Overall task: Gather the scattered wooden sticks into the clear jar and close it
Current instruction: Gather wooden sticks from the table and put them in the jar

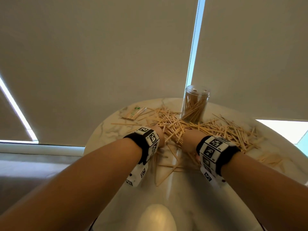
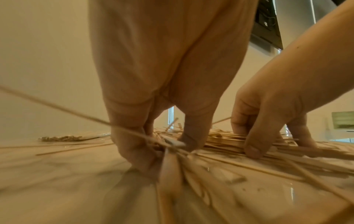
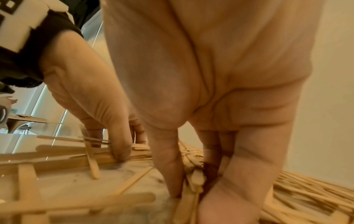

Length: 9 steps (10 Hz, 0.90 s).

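Wooden sticks [image 1: 173,125] lie scattered in a heap across the round marble table [image 1: 116,130]. At the far side, just behind the heap, the clear jar [image 1: 195,104] stands upright with several sticks inside and its top open. My left hand [image 1: 160,133] is down in the heap's near left part. In the left wrist view, the left hand [image 2: 166,151] pinches a few sticks [image 2: 229,144] between thumb and fingers. Close beside it, my right hand [image 1: 189,139] [image 3: 193,186] grips a small bundle of sticks [image 3: 189,197] against the tabletop.
A flat clear packet of sticks [image 1: 133,112] lies at the table's far left. More sticks [image 1: 241,135] spread toward the right edge. Window blinds [image 1: 100,55] hang right behind the table. A pale rounded shape [image 1: 156,217] shows at the near edge.
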Motion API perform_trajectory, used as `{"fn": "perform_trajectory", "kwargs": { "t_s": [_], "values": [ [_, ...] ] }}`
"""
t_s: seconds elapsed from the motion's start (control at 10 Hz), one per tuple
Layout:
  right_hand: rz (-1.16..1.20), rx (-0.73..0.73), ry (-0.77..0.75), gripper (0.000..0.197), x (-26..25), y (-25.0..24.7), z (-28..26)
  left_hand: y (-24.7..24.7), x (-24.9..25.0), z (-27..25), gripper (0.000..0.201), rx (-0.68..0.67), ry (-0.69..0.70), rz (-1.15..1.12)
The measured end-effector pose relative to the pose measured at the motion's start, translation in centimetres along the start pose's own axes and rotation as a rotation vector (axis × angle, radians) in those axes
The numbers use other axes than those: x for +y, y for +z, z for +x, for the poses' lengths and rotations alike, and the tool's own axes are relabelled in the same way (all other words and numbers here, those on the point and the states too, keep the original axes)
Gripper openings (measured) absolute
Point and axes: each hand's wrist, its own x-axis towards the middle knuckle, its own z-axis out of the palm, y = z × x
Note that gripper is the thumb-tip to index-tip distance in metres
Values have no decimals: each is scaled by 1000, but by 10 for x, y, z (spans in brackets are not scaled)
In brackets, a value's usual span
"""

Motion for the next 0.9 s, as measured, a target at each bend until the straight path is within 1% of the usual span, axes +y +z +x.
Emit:
{"fn": "perform_trajectory", "kwargs": {
  "t_s": [0.1,0.2,0.3,0.4,0.5,0.6,0.7,0.8,0.9],
  "values": [
    [-23,-10,-30,31,7,-7,-19,0,0,-4,33,12,7,-59],
    [40,-8,-28,24,19,-10,-30,-3,-3,-5,34,16,-42,-192],
    [161,11,16,29,31,-10,-36,-6,-9,-3,37,-16,-26,-381],
    [289,19,33,28,37,-14,-45,-4,-16,-5,29,-36,-65,-564],
    [366,38,30,28,42,-15,-54,-6,-15,-9,32,-4,-79,-790],
    [448,77,48,29,46,-12,-59,-6,-7,-8,29,85,-143,-1140],
    [531,98,66,28,48,-11,-61,-4,-2,-6,22,145,-195,-1319],
    [649,122,65,25,49,-8,-62,-2,2,-3,50,168,-145,-1357],
    [720,169,37,22,49,-5,-62,0,10,-6,93,166,-105,-1289]
  ]
}}
